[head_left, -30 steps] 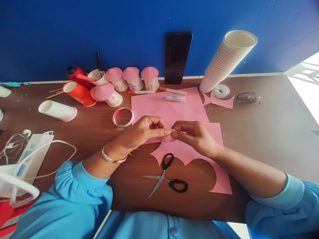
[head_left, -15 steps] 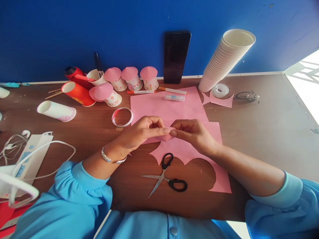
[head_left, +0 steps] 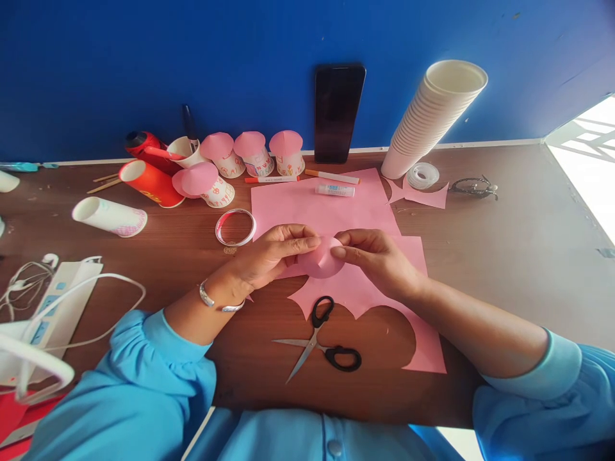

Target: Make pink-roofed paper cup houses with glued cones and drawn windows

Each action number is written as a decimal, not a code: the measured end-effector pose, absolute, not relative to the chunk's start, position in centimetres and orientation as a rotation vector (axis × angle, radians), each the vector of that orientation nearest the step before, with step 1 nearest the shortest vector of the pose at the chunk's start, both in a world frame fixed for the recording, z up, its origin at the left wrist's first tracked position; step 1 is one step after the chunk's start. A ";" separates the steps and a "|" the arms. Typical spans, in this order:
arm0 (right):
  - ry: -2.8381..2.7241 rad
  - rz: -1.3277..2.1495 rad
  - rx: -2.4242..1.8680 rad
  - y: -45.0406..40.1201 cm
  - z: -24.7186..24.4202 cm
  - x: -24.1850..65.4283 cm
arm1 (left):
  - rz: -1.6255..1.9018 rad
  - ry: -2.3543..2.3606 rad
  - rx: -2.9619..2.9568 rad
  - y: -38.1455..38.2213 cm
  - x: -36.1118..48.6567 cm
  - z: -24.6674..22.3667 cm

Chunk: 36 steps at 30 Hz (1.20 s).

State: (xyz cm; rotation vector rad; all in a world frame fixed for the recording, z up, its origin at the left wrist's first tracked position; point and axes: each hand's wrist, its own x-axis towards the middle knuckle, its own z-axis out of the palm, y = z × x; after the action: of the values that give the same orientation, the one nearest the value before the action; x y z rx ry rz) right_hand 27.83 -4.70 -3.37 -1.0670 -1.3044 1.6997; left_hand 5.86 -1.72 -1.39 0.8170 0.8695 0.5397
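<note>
Between my hands is a small pink paper cone point(head_left: 323, 264), its point turned toward me. My left hand point(head_left: 283, 253) pinches its left edge between thumb and fingers. On the opposite edge, my right hand point(head_left: 375, 256) grips it the same way, thumb on the near face. Beneath them lie a pink paper sheet point(head_left: 327, 214) and a second pink sheet point(head_left: 427, 307) with curved cut-outs. Open scissors point(head_left: 312, 342) with black handles rest on the table just in front of me. A roll of tape point(head_left: 235, 228) lies left of my left hand.
Several decorated paper cups with pink cone tops point(head_left: 287, 152) stand along the blue wall. A phone point(head_left: 339, 114) leans there, beside a tall stack of white cups point(head_left: 432, 121). A glue stick point(head_left: 335, 191) lies on the sheet. At left are a power strip point(head_left: 60, 307) and cables.
The pink paper between my hands has turned so its cone shape and point show. My fingertips have moved slightly apart, both hands still holding it.
</note>
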 end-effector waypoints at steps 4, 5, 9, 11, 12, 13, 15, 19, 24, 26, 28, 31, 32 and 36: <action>-1.266 1.730 -1.042 -4.8 -3.6 27.8 | 0.519 0.847 0.714 -1.8 5.8 -1.7; -1.263 1.729 -1.041 -4.8 -3.7 27.9 | 0.518 0.845 0.708 -1.8 5.8 -1.7; -1.246 1.729 -1.049 -4.8 -3.9 27.8 | 0.513 0.831 0.702 -1.8 5.9 -1.7; -1.237 1.736 -1.042 -4.7 -4.0 27.8 | 0.518 0.813 0.690 -1.8 5.9 -1.8; -1.234 1.740 -1.034 -4.7 -3.9 27.8 | 0.522 0.805 0.685 -1.7 5.9 -1.9; -1.232 1.743 -1.024 -4.7 -3.9 27.7 | 0.525 0.797 0.683 -1.7 5.8 -1.9; -1.231 1.734 -1.010 -4.8 -3.7 27.6 | 0.532 0.784 0.686 -1.7 5.8 -2.0; -1.355 1.580 -1.069 -4.6 -3.2 27.8 | 0.595 0.787 0.713 -1.5 5.7 -2.5; -1.714 0.877 -1.283 -2.3 -2.6 29.5 | 0.769 0.814 0.763 -0.5 5.4 -3.6; -1.952 0.564 -1.353 -0.5 -2.6 30.2 | 0.810 0.812 0.766 -0.2 5.4 -4.0; -2.151 0.285 -1.404 1.4 -2.9 30.5 | 0.825 0.819 0.756 0.0 5.4 -4.2; -2.333 0.108 -1.453 4.1 -4.0 29.9 | 0.840 0.834 0.686 0.0 5.5 -4.3; -2.359 0.097 -1.477 4.7 -4.4 29.6 | 0.839 0.839 0.659 -0.1 5.5 -4.3; -2.327 0.126 -1.547 5.6 -5.8 28.4 | 0.770 0.844 0.674 -0.2 5.3 -4.3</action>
State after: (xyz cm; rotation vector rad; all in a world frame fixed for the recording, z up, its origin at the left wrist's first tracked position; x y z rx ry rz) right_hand 28.39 5.60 -5.79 -1.5470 -2.3274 0.1259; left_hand 5.33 -0.21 -4.29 0.6737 0.8438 0.7700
